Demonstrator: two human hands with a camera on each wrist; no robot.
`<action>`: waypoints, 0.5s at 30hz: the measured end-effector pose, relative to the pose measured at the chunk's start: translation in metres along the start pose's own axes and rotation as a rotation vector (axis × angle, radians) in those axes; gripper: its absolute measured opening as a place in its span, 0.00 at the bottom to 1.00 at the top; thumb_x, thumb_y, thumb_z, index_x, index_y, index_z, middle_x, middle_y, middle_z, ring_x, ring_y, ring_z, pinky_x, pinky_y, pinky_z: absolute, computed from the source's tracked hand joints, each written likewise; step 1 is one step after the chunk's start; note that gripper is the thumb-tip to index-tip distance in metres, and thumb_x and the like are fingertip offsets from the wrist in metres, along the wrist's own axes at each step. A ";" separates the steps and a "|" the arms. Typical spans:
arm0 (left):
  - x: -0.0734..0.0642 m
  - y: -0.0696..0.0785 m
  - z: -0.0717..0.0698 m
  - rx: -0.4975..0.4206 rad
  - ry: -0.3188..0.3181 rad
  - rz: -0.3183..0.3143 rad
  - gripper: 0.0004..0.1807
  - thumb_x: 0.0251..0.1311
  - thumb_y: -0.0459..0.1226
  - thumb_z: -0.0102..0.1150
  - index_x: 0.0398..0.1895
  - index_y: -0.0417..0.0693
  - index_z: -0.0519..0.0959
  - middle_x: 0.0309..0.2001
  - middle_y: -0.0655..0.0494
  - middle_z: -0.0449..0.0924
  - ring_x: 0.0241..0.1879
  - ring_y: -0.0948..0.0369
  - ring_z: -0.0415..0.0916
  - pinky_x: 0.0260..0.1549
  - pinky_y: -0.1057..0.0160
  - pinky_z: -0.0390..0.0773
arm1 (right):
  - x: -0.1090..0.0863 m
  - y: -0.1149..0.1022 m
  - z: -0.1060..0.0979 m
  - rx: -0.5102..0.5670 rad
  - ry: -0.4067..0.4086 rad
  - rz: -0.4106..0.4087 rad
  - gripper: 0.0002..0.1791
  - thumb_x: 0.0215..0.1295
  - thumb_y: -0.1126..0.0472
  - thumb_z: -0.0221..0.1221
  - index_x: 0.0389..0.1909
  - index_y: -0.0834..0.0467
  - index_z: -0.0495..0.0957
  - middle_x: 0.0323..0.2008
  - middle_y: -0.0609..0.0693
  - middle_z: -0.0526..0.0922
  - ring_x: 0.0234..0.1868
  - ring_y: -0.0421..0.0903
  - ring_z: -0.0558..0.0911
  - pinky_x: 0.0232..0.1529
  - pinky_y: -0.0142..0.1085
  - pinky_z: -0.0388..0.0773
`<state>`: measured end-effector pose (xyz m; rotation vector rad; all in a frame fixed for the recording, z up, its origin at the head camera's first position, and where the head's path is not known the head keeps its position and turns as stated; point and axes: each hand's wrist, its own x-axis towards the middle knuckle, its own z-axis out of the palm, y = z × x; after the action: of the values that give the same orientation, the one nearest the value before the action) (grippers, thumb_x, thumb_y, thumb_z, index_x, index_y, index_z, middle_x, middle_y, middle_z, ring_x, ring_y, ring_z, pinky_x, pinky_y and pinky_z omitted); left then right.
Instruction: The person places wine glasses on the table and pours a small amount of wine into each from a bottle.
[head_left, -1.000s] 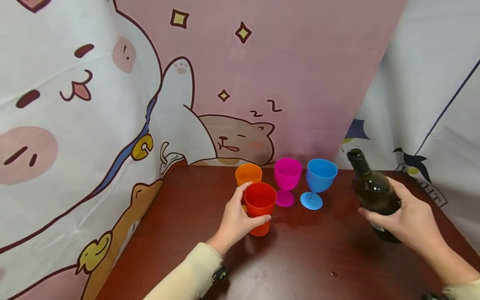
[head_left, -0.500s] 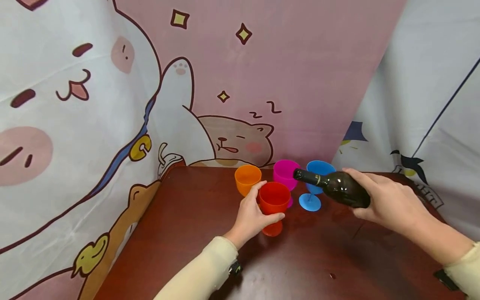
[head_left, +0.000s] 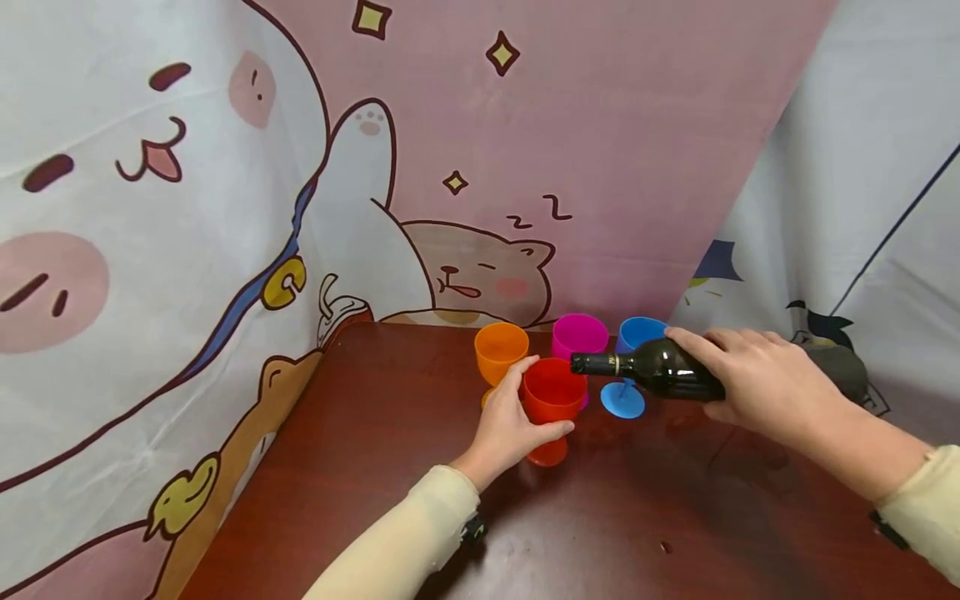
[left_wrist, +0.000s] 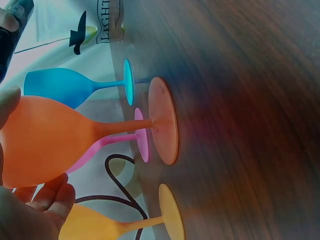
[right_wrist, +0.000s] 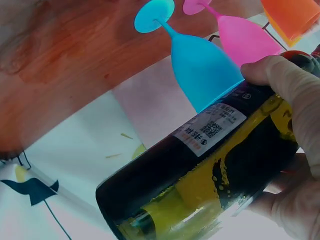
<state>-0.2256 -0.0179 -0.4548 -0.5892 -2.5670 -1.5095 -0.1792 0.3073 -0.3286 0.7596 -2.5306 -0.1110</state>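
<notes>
With our left hand (head_left: 504,429) we hold the red cup (head_left: 553,406) by its bowl, thumb on one side and fingers curled round the other, likely to steady it upright. Its stem and foot are free of our fingers; we cannot tell whether the foot meets the surface (head_left: 360,450). Our right hand (head_left: 772,387) grips the dark bottle (head_left: 671,369) round its body, which probably helps us control its angle. We hold the bottle tipped over on its side, its mouth at the red cup's rim, apparently to line up the openings; whether they touch is unclear. The orange cup (head_left: 498,354), pink cup (head_left: 580,333) and blue cup (head_left: 640,331) stand behind in a loose row, seemingly leaving our hands room in front.
</notes>
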 end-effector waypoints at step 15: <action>0.002 -0.002 0.000 0.007 -0.010 0.010 0.55 0.52 0.49 0.84 0.80 0.59 0.61 0.67 0.59 0.79 0.63 0.59 0.79 0.60 0.58 0.85 | 0.010 -0.003 -0.010 -0.077 -0.105 -0.009 0.60 0.31 0.55 0.88 0.73 0.54 0.71 0.46 0.59 0.85 0.48 0.61 0.85 0.45 0.62 0.82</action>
<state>-0.2284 -0.0185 -0.4555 -0.6093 -2.5716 -1.4973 -0.1805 0.2998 -0.3163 0.7527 -2.6048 -0.2564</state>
